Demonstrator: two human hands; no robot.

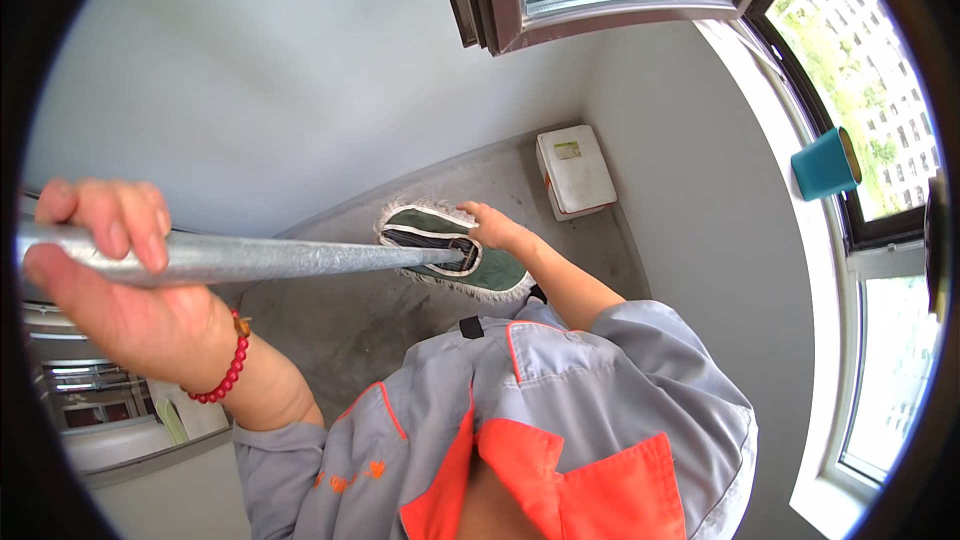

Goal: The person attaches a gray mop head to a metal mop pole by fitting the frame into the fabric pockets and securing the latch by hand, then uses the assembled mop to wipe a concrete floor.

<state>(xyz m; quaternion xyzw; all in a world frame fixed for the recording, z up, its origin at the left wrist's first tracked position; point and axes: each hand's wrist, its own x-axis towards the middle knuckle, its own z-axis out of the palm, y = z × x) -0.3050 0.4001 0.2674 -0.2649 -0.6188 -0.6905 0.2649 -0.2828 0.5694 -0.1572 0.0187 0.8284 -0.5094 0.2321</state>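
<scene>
A flat mop with a long grey metal handle (270,257) stretches from the left edge to its green head (500,272), which has a pale fringe. My left hand (130,270), with a red bead bracelet at the wrist, is wrapped round the handle near its upper end. At the mop head, my right hand (490,228) grips the edge of the green pad; its fingertips are partly hidden. The mop head is raised toward my body, above the grey floor.
A white box (578,172) stands in the floor corner. An open brown-framed window sash (620,25) juts in overhead. On the right sill side is a teal cup-shaped pot (826,165). A shelf-like unit with metal items (95,380) sits at lower left.
</scene>
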